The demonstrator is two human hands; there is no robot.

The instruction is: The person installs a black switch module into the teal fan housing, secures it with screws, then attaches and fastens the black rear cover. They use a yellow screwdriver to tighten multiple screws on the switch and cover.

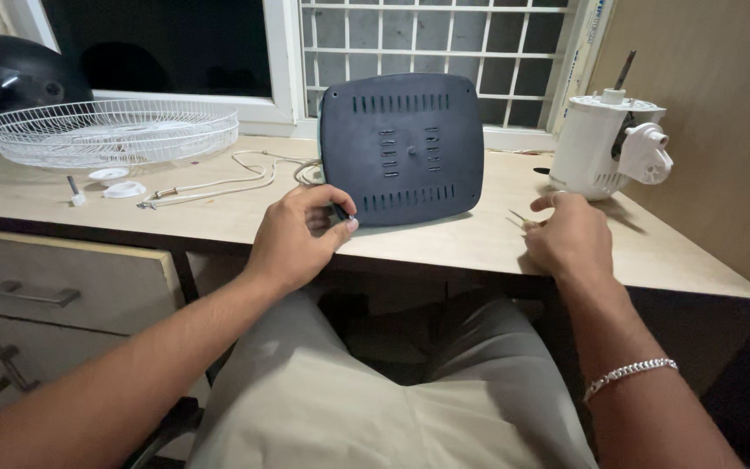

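Left hand [299, 236] grip pinches the dark base plate [403, 148]; right hand [569, 236] grip clenched on small screws [523, 222]

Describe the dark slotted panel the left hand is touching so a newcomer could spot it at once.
On the light wooden desk under the barred window, it stands near the front edge, centred. The dark blue-grey rounded-square plastic panel has rows of vent slots, and the left hand pinches its lower left corner. Unlike the white wire fan guard and white motor housing, it is dark and flat.
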